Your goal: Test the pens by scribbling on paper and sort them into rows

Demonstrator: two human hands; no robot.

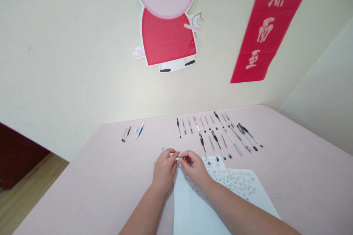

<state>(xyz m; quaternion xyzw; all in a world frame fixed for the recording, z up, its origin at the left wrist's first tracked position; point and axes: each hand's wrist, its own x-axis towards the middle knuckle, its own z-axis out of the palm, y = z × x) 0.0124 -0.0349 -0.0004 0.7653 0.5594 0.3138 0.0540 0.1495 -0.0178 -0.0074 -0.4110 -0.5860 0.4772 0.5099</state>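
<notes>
Both hands meet above the top left corner of a large white paper sheet (195, 211) with handwriting on it. My left hand (164, 169) is closed, its fingertips pinching a small white pen part (177, 159). Pressed close on the other side, my right hand (195, 169) has its thumb and fingers pinched at the same part's right end. Fingers hide most of the piece, so its full shape cannot be made out. Just beyond the left hand lies a small light-blue piece (163, 148).
Several pens and pen parts lie in rows at the back right, among them a black-capped pen (216, 140) and a pink pen (196, 124). Clear and black parts (126, 134) and a white-and-blue pen (139, 131) lie back left. The pink table (110, 191) meets the wall behind.
</notes>
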